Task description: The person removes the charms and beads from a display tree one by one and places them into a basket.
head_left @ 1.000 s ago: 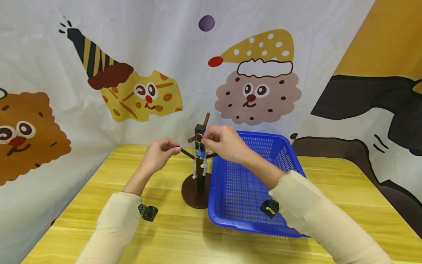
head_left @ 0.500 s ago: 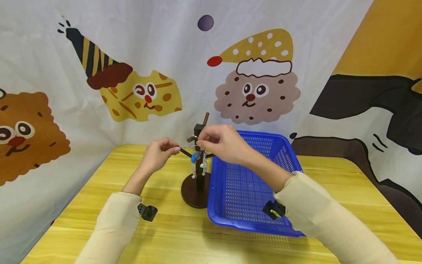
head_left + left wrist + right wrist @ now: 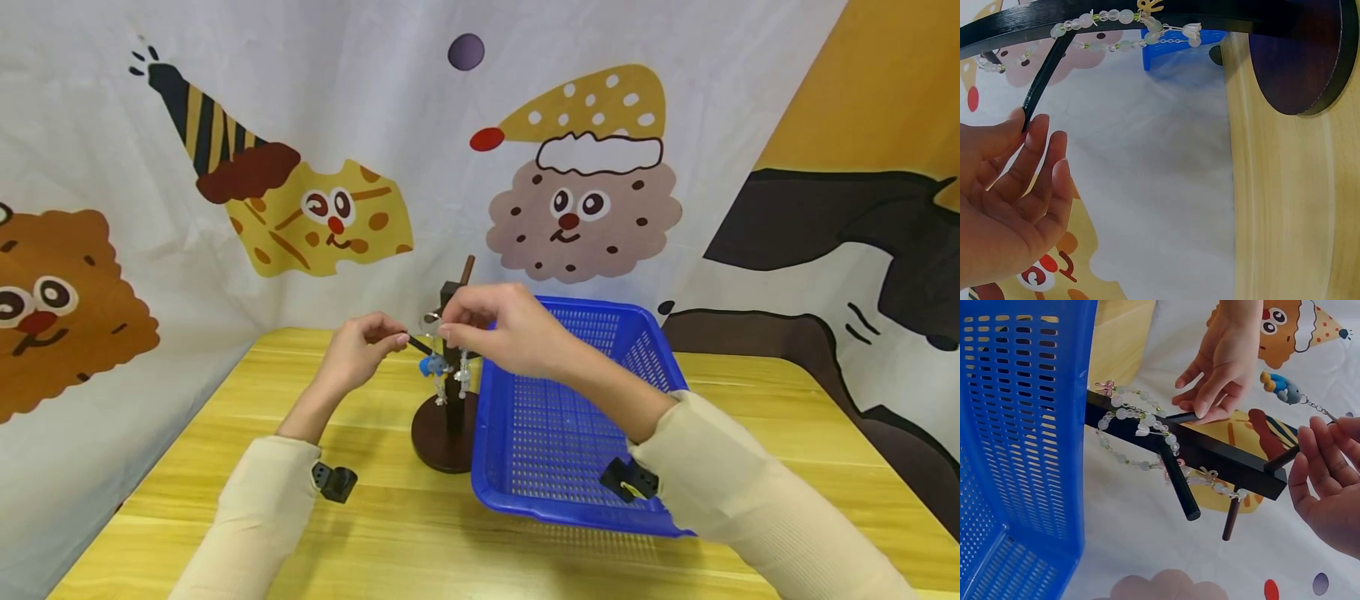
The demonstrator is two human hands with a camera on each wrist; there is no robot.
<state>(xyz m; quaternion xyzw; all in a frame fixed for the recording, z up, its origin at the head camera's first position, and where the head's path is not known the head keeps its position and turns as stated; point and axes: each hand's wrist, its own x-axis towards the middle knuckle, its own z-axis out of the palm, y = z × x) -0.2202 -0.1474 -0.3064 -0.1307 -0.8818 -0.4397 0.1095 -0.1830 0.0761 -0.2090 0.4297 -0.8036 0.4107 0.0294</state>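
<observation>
A dark wooden stand [image 3: 450, 417] with a round base and side pegs stands upright on the table. My left hand [image 3: 363, 350] pinches the tip of one lower peg [image 3: 1044, 78] between thumb and fingers. Near the tip of an upper peg [image 3: 1282, 459], my right hand [image 3: 1335, 487] pinches a keychain by its metal ring, which is mostly hidden by the fingers in the right wrist view. From its chain dangles a small blue figure [image 3: 1282, 386]. Whether the ring still surrounds the peg I cannot tell. Beaded bracelets [image 3: 1141, 419] hang on lower pegs.
A blue perforated basket [image 3: 570, 517] stands just right of the stand, under my right forearm. The wood-grain table [image 3: 360, 533] ends at a white cartoon-printed cloth [image 3: 420, 108] behind.
My right hand has shifted slightly left, drawing the keychain's ring toward the upper peg's tip. The blue figure has swung left of the post. My left hand stays on its peg.
</observation>
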